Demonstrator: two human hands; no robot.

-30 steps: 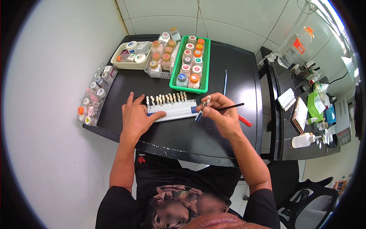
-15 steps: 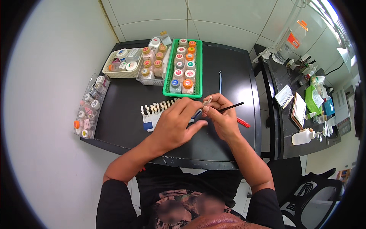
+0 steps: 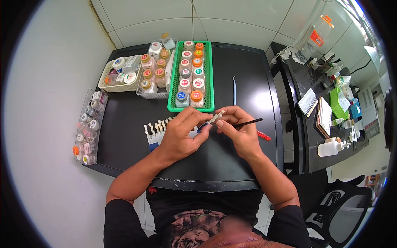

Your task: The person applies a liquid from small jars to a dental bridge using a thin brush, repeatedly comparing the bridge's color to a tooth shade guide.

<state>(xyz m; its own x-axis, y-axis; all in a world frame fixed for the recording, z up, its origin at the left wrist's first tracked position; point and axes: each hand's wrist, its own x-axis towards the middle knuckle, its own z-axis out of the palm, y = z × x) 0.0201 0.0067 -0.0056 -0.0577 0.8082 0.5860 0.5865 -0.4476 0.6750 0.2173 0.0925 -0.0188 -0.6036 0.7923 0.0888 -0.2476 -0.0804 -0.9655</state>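
Over the middle of the black table (image 3: pixel 206 165), my left hand (image 3: pixel 180 135) is closed, its thumb and fingertips pinching a pale tooth shade tab (image 3: pixel 216 117). Something narrow and dark blue shows at the tab's lower end, partly hidden by the fingers. My right hand (image 3: pixel 240 133) is closed around a thin black stick (image 3: pixel 252 121), which points out to the right. Its tip is hidden, and the right fingertips are close against the tab's upper end. Beside my left wrist lies a shade guide (image 3: pixel 153 146), blue and white with several tooth-coloured tabs standing along it, partly covered by that hand.
A green basket (image 3: pixel 211 74) of capped jars stands behind my hands. Left of it are a clear bin (image 3: pixel 153 95), a cream basket (image 3: pixel 120 88) and a long jar tray (image 3: pixel 87 159). A blue hooked tool (image 3: pixel 234 91) and red pens (image 3: pixel 263 135) lie nearby. Rightward is a cluttered side table (image 3: pixel 306 157).
The left thumb, stretched out before, has come in to pinch beside the tab. More of the tab shows between my hands. The view has shifted, so the table's things sit further left.
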